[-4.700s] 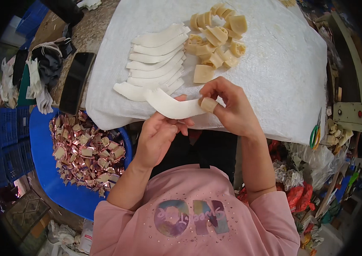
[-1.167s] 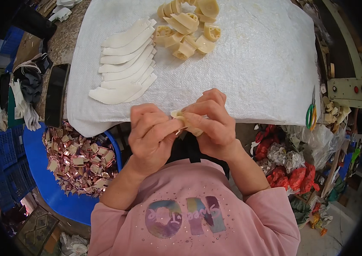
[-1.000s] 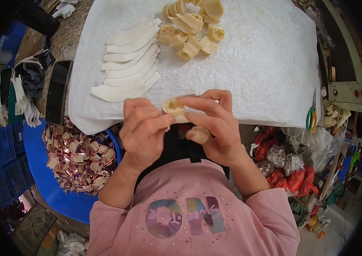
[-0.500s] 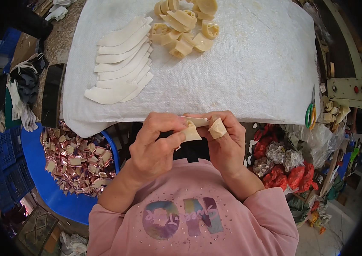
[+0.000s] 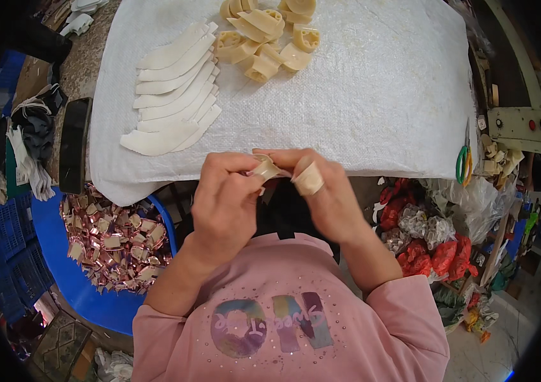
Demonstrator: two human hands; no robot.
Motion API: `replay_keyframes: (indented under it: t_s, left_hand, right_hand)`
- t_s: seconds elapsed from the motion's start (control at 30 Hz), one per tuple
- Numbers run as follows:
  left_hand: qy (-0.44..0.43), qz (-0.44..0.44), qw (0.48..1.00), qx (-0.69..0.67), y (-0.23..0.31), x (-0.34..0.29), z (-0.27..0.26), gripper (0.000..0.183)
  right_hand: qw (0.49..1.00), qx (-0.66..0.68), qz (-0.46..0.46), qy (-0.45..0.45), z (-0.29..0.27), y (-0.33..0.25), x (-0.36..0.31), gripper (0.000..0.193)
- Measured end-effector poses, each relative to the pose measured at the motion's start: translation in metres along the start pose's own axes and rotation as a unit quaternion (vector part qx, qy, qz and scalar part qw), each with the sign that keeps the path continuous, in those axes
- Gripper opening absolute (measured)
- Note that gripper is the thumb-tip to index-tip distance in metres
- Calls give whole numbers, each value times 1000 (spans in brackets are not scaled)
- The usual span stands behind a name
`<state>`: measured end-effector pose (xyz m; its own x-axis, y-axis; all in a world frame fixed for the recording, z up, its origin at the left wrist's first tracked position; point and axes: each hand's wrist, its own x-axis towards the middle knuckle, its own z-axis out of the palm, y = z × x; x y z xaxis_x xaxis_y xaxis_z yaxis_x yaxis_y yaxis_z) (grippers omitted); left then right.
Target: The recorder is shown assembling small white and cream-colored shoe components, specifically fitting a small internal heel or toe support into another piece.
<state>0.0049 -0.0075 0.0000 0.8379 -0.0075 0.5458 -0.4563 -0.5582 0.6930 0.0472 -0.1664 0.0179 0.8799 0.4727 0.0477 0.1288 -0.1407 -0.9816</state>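
Note:
Just past the near edge of the white-covered table, my left hand point(image 5: 227, 197) pinches a cream plastic shoe heel point(image 5: 264, 168) between thumb and fingers. My right hand point(image 5: 329, 194) is close beside it, closed on the end of a pale strip that stretches from the heel; the fingers partly hide this strip. A tan wrap point(image 5: 309, 179) covers my right thumb. Ahead on the left lie several curved white strips point(image 5: 172, 95), overlapping in a row. More cream heels point(image 5: 263, 62) with hollow ends are piled to their right.
A blue tub point(image 5: 60, 254) at my left holds many shiny pink pieces point(image 5: 114, 242). A dark phone point(image 5: 75, 145) lies by the white woven sheet point(image 5: 360, 95). Scissors point(image 5: 464, 162) with green and orange handles are at its right edge. Red bags point(image 5: 436, 256) sit lower right.
Both hands have moved slightly up and left, nearer the table edge. The heel has turned between my fingers, and my right hand has tilted over toward it.

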Motion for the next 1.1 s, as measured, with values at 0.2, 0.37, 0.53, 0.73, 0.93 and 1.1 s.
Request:
replay_keyframes:
  t_s: [0.2,0.37,0.53,0.73,0.93,1.1]
  left_hand:
    - [-21,-43,971,-235,1,0,-3,18]
    - [-59,34,984,-163,-3,-2,-1,18]
    - [-56,-17,988,-140,-5,-3,-1,18]
    - [37,-119,961,-247,-2,-7,7,8]
    - [60,-245,897,-363,5,-5,11,11]
    - [65,-267,882,-381,4,-3,14,10]
  right_hand:
    - [956,230,120,-135,-27,14,17,31]
    - [971,159,73,-165,-21,17,17,34]
    - [971,181,117,-105,-12,24,17,36]
    - [978,207,20,-32,-7,32,16,36]
    - [992,69,-105,-12,-5,28,13,22]
    - [991,1,-124,44,4,26,15,20]
